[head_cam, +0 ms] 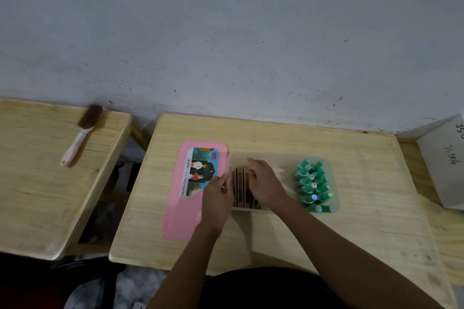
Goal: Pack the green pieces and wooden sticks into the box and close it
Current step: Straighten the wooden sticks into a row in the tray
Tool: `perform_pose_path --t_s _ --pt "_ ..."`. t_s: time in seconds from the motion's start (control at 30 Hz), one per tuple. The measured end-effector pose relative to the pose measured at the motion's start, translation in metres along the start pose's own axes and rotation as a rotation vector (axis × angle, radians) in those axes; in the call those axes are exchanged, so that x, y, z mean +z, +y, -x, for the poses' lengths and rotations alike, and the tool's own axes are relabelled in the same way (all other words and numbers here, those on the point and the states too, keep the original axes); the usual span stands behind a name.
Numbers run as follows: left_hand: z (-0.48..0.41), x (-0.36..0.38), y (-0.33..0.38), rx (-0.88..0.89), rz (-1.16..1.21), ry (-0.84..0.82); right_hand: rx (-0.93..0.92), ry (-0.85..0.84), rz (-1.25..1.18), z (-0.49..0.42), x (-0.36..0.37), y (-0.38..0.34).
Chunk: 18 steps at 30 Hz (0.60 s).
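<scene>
A translucent box point(281, 158) lies on the wooden table. Several green pieces point(313, 184) with shiny round stickers fill its right end in rows. Dark and reddish wooden sticks point(240, 190) lie side by side in its left end. My left hand point(218, 194) rests at the box's left wall, fingers touching the sticks. My right hand point(263, 183) lies flat over the sticks, fingers spread, pressing on them. The pink lid point(185, 198) with a picture label lies flat just left of the box, partly under my left hand.
A second wooden table point(37, 170) stands to the left with a brush point(81, 133) on it. A grey cardboard box point(444, 163) sits at the right edge. The wall runs right behind the tables.
</scene>
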<state>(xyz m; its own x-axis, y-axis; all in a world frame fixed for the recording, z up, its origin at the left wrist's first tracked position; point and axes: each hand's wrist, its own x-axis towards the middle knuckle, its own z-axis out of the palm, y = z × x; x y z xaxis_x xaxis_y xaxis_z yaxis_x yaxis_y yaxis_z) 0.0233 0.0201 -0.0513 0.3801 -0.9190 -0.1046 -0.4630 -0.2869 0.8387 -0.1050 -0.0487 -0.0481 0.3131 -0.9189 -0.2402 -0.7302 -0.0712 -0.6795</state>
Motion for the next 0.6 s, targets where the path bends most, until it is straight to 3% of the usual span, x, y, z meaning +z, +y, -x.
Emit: perform_pose_path --t_s 0.4,0.6 --pt "0.000 0.000 0.000 -0.028 0.018 0.000 0.050 -0.061 -0.222 0.005 -0.006 0.007" --pt "-0.001 0.001 -0.001 0.027 -0.015 0.017 0.242 -0.007 -0.180 0.005 -0.007 0.016"
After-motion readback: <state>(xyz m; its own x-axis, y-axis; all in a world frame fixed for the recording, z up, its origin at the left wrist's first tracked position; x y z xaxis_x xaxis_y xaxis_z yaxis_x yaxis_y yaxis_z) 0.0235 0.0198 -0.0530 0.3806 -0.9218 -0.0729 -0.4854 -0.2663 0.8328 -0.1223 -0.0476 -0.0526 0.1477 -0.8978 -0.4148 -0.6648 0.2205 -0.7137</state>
